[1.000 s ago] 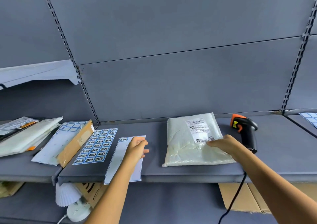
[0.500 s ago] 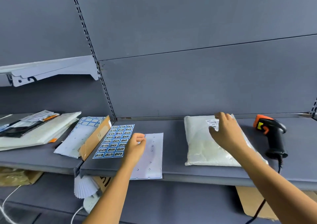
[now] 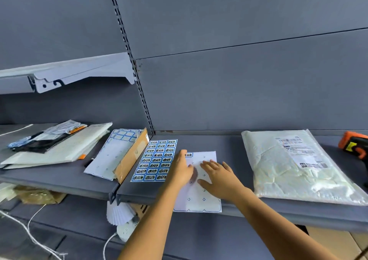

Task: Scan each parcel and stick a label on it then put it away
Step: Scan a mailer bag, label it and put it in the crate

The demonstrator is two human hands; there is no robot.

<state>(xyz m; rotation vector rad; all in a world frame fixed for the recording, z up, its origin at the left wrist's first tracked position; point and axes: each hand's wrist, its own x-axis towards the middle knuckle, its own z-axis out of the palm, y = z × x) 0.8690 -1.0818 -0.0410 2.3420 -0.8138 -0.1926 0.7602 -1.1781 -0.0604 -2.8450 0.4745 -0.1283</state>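
A white plastic parcel [image 3: 294,170] with a printed shipping label lies flat on the grey shelf [image 3: 229,142], right of centre. A nearly used-up sticker sheet [image 3: 201,200] hangs over the shelf's front edge, with one blue label left at its top left corner. My left hand [image 3: 180,170] rests on the sheet's left edge, fingers reaching up by that label. My right hand [image 3: 218,177] lies flat on the sheet with straight fingers. A full sheet of blue labels [image 3: 156,160] lies just left of my hands. The orange and black scanner [image 3: 355,147] sits at the far right edge.
On the left shelf section lie a stack of parcels [image 3: 55,146], another spent sticker sheet [image 3: 111,158] and a brown cardboard envelope [image 3: 131,156]. A white bracket shelf [image 3: 65,74] juts out above. Below are a white power strip [image 3: 125,230], cables and cardboard.
My right hand has left the parcel and come down flat on the nearly spent sticker sheet beside my left hand. The view has swung left, so the parcel and scanner sit further right.
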